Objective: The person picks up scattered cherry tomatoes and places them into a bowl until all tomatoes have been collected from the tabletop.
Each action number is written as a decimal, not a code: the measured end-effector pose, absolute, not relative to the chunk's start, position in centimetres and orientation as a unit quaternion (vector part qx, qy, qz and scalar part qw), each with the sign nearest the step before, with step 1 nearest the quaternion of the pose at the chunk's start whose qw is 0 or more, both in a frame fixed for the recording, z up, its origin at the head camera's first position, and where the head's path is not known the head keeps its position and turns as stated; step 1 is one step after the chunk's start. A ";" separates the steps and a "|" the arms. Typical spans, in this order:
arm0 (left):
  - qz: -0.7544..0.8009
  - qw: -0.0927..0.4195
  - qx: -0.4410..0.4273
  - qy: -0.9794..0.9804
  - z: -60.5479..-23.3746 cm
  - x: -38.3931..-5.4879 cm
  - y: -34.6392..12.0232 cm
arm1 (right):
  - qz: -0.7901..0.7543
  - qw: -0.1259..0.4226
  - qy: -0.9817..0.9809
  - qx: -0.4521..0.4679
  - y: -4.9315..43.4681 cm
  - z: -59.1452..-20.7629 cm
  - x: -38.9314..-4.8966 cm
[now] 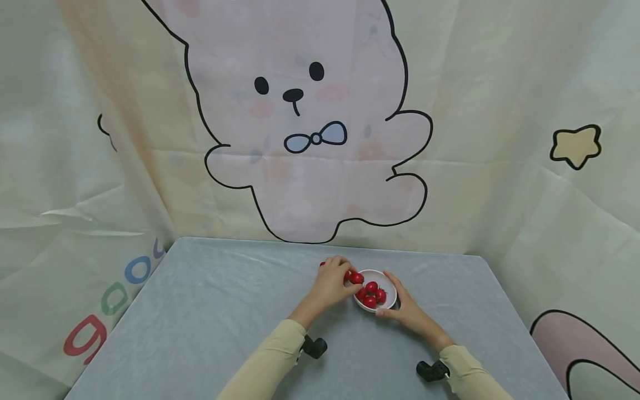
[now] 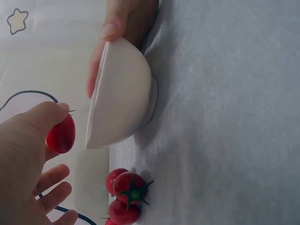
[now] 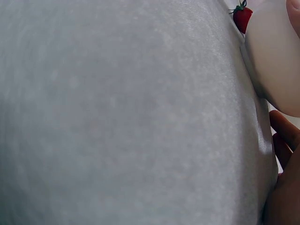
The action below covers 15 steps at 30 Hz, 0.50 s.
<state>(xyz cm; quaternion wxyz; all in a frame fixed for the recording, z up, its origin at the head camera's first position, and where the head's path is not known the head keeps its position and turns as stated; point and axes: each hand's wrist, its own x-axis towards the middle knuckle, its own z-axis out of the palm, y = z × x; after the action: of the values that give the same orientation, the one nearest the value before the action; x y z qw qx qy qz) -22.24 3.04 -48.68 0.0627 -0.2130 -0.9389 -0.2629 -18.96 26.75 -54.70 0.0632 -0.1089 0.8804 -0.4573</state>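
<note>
Red tomato [image 2: 62, 136] pinched w/ L hand [image 1: 332, 281], R hand [image 1: 409, 310] holds bowl [image 2: 124, 98]

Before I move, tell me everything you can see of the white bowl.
The white bowl is small and round, with a plain, smooth outer wall that widens from a low foot to a thin rim. It looks ceramic or hard plastic; I can't tell which. It stands roughly upright on the grey-covered table, holding several red tomatoes. The right hand grips it from the right, thumb on its near side.
</note>
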 end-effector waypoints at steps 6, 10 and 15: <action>-0.253 0.058 -0.218 -0.941 -49.1 -22.4 3.8 | -0.455 0.067 0.882 -0.105 26.7 -54.6 -19.0; -0.244 0.051 -0.219 -0.943 -49.5 -22.5 4.2 | -0.460 0.065 0.879 -0.105 26.5 -54.2 -18.8; -0.212 0.064 -0.229 -0.948 -49.9 -22.6 4.8 | -0.471 0.057 0.872 -0.119 25.7 -51.7 -17.6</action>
<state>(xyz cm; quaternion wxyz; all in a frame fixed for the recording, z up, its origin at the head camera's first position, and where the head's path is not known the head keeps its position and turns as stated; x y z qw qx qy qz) -22.63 4.84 -49.87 0.0643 -0.2287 -0.9479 -0.2124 -17.64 25.73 -51.66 0.0570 -0.1190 0.8720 -0.4713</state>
